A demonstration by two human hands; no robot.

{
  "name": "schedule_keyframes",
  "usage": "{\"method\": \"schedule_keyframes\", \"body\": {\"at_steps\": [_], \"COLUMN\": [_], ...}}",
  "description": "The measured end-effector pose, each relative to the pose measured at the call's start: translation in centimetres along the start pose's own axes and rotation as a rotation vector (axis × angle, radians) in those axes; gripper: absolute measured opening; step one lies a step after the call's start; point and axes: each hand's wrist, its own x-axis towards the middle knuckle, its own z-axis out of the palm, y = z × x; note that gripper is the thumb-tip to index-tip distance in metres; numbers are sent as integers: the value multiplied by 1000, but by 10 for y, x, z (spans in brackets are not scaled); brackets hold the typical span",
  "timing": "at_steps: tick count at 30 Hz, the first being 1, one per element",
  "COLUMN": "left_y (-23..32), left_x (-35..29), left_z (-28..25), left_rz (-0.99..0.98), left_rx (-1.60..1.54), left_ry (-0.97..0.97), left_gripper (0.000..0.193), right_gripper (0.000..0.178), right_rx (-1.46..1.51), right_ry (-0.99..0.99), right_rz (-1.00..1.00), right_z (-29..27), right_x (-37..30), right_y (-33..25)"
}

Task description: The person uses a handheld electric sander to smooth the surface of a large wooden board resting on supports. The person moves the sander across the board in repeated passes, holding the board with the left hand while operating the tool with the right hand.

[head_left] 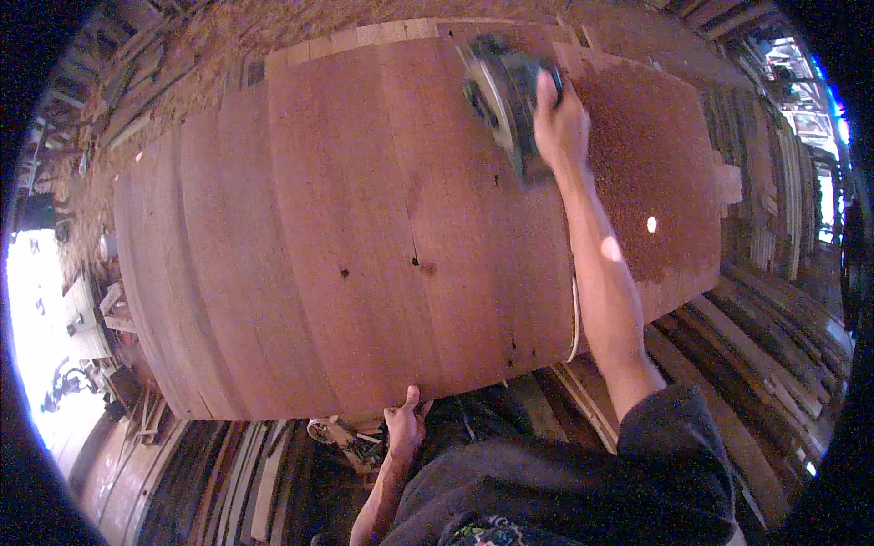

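A wide reddish-brown wooden panel [364,182], made of boards side by side, lies in front of me. My right hand [562,127] is closed round the handle of a green handheld power tool [503,100] on the far right part of the panel. Motion blurs the tool, so its exact kind is unclear. At the near edge of the panel, my left hand [405,428] has its thumb over the edge and its fingers curled below it. What the fingers touch underneath is hidden.
Brown wood dust [646,155] covers the panel's right end. A pale cord [574,318] runs down past my right forearm. Long planks [728,364] lie at the right, with more stacked boards [218,482] at the lower left. Shavings [218,41] cover the ground beyond the panel.
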Motion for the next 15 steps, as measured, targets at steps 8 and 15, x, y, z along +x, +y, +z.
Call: {"method": "schedule_keyframes", "body": {"at_steps": [8, 15], "left_y": [-32, -29], "left_x": [29, 36], "left_z": [-28, -30], "left_rz": [118, 83], "left_rx": [51, 61], "left_ry": [-98, -113], "left_gripper": [32, 45], "right_gripper": [70, 64], "right_rx": [-176, 65], "right_ry": [-76, -9], "right_rz": [13, -27], "right_z": [63, -49], "right_x": [134, -52], "right_y": [-12, 19]}}
